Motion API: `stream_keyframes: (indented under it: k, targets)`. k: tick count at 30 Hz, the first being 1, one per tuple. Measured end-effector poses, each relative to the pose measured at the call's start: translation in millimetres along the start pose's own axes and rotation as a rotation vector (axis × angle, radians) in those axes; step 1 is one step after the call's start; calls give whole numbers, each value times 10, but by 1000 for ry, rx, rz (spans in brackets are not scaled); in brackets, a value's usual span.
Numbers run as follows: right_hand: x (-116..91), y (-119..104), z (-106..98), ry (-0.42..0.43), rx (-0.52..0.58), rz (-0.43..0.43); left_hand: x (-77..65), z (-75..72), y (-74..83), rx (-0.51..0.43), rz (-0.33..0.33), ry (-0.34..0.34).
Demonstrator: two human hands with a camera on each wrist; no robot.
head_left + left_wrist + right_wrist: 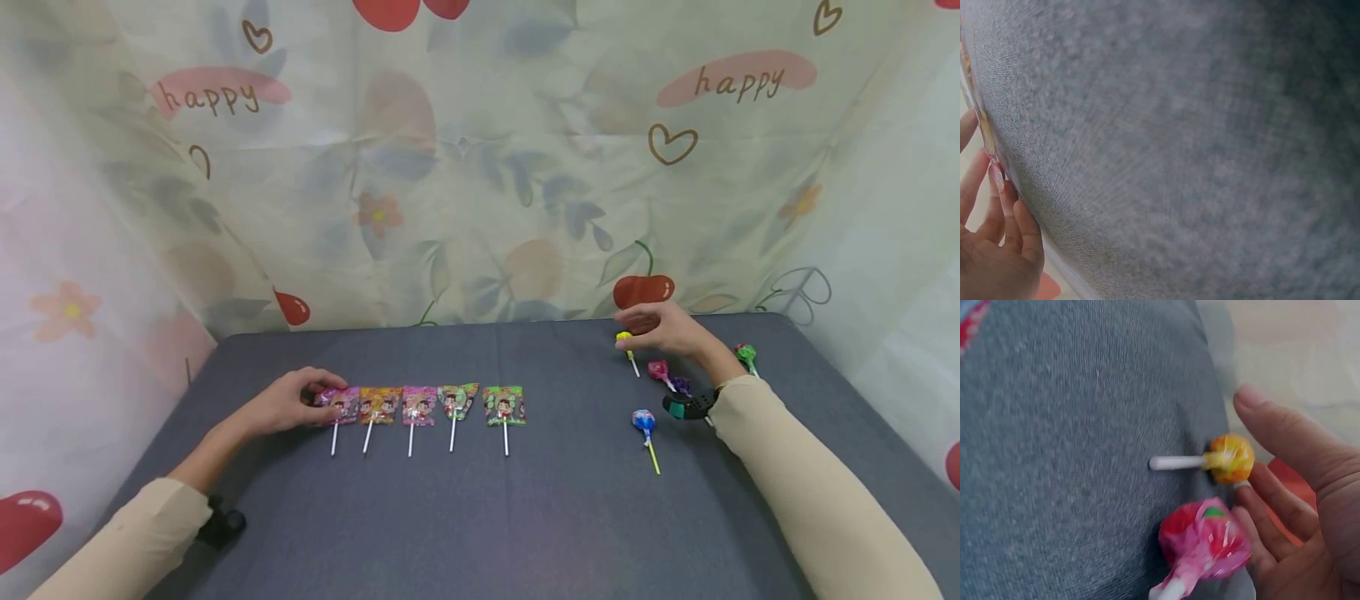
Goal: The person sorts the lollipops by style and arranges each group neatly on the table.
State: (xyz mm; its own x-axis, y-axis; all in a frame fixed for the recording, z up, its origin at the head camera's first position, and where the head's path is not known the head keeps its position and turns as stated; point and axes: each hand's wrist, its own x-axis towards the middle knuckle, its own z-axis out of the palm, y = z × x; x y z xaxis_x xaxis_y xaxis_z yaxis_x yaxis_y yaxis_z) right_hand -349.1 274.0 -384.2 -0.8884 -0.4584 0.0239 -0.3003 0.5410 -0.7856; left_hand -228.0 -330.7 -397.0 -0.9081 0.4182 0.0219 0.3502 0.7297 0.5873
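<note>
Five flat-wrapped lollipops lie in a row on the dark grey table, sticks toward me. My left hand [300,400] is at the left end, its fingertips touching the edge of the pink-wrapped lollipop [345,403]. The left wrist view shows those fingers [1007,222] fairly straight beside the wrapper. My right hand [663,329] reaches to a yellow ball lollipop [1232,458] near the back edge. Its thumb is spread away from the candy, with the fingers on the far side. A pink ball lollipop [1207,540] lies close beside it.
Orange [379,405], second pink [419,406] and two green packets [457,401] continue the row. A blue ball lollipop [643,422] lies before my right forearm. Purple [682,385] and green ball lollipops [746,355] are partly behind it. A patterned curtain [480,208] hangs behind the table.
</note>
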Motion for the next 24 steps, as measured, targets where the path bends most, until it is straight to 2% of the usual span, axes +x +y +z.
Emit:
stream_keyframes:
  k: [8,16,24]
  targets:
    - [43,139,44,13,-30,-13,8,-9,-14,-3,-8,-15]
    - [41,98,54,55,-17,66,20,-6,-35,4,-6,-8]
    - [-21,63,59,96,6,87,7,-1,-25,-1,-5,-8]
